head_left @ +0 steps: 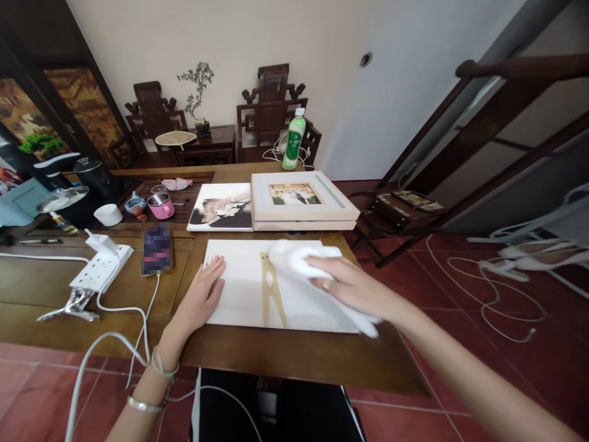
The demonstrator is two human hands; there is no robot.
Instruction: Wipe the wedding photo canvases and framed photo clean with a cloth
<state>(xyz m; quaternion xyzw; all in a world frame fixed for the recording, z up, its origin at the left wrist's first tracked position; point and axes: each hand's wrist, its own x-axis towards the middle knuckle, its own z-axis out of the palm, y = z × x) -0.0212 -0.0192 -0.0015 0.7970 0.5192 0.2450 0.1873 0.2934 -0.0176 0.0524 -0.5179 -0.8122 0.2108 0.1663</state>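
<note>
Your left hand [205, 293] rests on the white board [237, 304] while your right hand [347, 283] holds a white cloth [292, 258] over it.

White cloth [298, 260] blurred in the right hand [343, 282], white panel [239, 301] partly hidden from me, phone screen [156, 248] unreadable

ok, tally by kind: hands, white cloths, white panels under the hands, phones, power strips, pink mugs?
Hands: 2 (left hand, right hand)
White cloth: 1
White panel: 1
Phone: 1
Power strip: 1
Pink mug: 1
Total: 7
</note>
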